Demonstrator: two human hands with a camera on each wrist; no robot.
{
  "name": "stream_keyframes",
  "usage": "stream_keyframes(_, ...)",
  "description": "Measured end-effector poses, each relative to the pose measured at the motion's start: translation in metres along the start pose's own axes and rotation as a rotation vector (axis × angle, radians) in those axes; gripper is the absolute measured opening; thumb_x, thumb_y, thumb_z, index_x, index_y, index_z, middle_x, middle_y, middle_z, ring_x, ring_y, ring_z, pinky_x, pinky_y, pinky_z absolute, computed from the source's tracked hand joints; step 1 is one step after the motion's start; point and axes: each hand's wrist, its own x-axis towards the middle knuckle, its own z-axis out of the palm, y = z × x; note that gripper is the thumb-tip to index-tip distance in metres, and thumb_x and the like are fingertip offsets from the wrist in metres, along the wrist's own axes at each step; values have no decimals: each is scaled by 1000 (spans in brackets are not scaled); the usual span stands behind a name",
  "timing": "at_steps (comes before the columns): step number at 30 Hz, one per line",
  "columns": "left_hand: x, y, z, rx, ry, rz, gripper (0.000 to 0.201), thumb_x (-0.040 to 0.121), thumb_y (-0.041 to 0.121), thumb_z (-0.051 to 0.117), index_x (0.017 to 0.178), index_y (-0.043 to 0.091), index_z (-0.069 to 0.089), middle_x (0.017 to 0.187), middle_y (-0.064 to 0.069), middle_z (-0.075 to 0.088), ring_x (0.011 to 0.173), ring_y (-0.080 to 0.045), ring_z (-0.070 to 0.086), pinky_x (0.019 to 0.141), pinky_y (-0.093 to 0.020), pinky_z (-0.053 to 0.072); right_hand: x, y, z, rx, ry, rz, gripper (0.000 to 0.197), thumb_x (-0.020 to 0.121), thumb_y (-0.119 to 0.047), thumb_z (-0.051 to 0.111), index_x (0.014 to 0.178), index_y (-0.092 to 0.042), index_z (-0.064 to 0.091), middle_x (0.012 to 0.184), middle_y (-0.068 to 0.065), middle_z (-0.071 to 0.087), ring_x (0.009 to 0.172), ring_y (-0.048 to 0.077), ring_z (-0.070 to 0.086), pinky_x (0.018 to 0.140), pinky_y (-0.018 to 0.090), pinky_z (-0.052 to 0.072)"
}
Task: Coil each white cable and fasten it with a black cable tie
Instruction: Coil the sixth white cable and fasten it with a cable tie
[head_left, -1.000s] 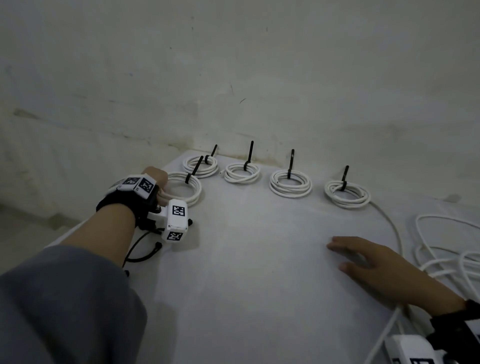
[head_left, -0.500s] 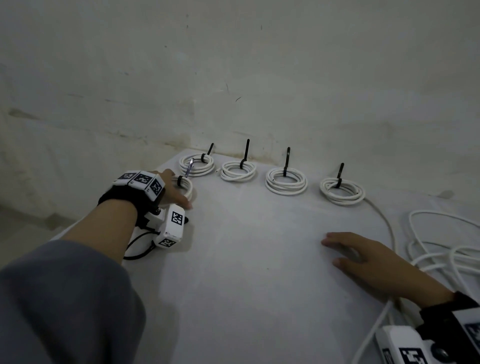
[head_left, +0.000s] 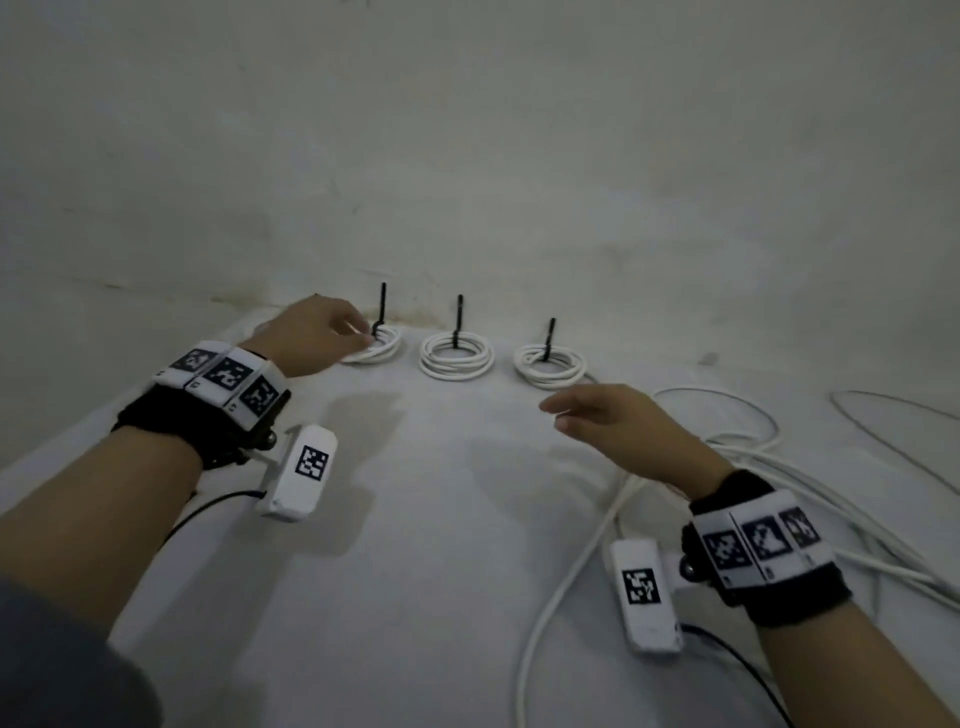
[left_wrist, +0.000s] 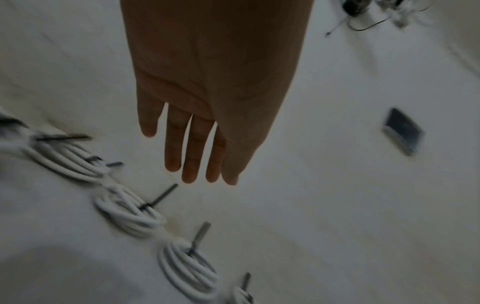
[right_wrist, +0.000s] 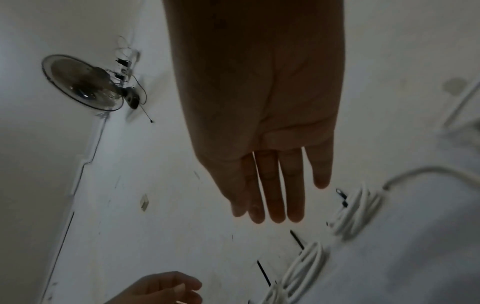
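Three white cable coils lie in a row at the back of the white table, each bound by a black cable tie whose tail stands up. My left hand is over the leftmost visible coil with its fingertips at that coil's tie. In the left wrist view the left hand has straight fingers and holds nothing. My right hand hovers open in front of the rightmost coil, empty. A loose white cable runs from that coil down the table.
More loose white cable lies tangled at the right. A wall rises right behind the coils. A wall fan shows in the right wrist view, and a dark flat object in the left wrist view.
My left hand has left the near-left coil and reached back and right to another coil's tie. My right hand has lifted off the table and moved toward the coils.
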Motion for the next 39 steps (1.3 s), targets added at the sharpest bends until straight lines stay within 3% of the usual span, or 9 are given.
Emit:
stream_keyframes(3,-21,47,26,15,-176,166,15,88,34,62,97,22,66,99,1,67,89,-14,61,85,-32,48,-21,-10,-30,-52,-41,45,17,91,-17,62,107,-18,70,103,-5,70,91,8,67,75,3,42)
stream_keyframes(7,-60,105,63,74,-515,294,17,90,40,57,99,26,65,99,4,68,87,-8,61,84,-27,48,-66,-13,-53,-253,-284,84,13,93,-23,60,102,-23,69,95,-4,72,88,5,66,77,11,45)
stream_keyframes(12,-95,141,97,207,-749,274,37,89,49,57,107,17,64,88,4,65,74,-10,59,66,-20,44,-119,1,-53,-534,-560,201,23,89,-37,62,104,-20,66,100,-7,65,92,12,59,85,28,48)
stream_keyframes(17,-109,157,117,315,-873,173,49,84,48,65,109,5,63,87,-4,61,66,-14,51,54,-17,42,-141,14,-56,-600,-647,268,39,78,-39,75,109,-21,59,93,-8,53,87,12,51,73,24,40)
stream_keyframes(22,-117,166,129,413,-849,194,30,87,24,66,101,-2,66,72,-6,59,48,-9,49,38,-11,37,-143,20,-48,-618,-662,184,23,81,-16,72,92,-19,53,87,-4,53,80,14,49,70,26,40)
stream_keyframes(25,-111,168,126,355,-808,121,24,90,14,59,106,-3,64,82,-10,63,60,-16,55,43,-14,44,-141,22,-49,-578,-663,181,19,84,-11,68,90,-18,52,75,-11,49,70,10,48,69,26,41)
stream_keyframes(29,-88,163,116,342,-530,111,20,90,13,59,109,6,56,102,-8,63,86,-19,53,64,-26,44,-133,27,-50,-600,-592,161,16,86,-11,64,97,-16,54,76,-12,45,80,15,46,70,26,36)
stream_keyframes(34,-66,149,116,-50,-371,-83,5,93,7,50,96,10,53,80,-6,62,69,-20,55,57,-28,48,-125,35,-51,-565,-449,158,15,85,-16,68,97,-14,59,92,-3,49,85,14,45,63,20,35)
stream_keyframes(39,-71,143,125,-260,-363,-91,10,94,0,48,99,5,54,77,-9,62,65,-18,54,54,-26,48,-122,51,-58,-600,-318,345,44,77,-40,76,104,-7,66,116,9,45,105,25,49,89,37,48)
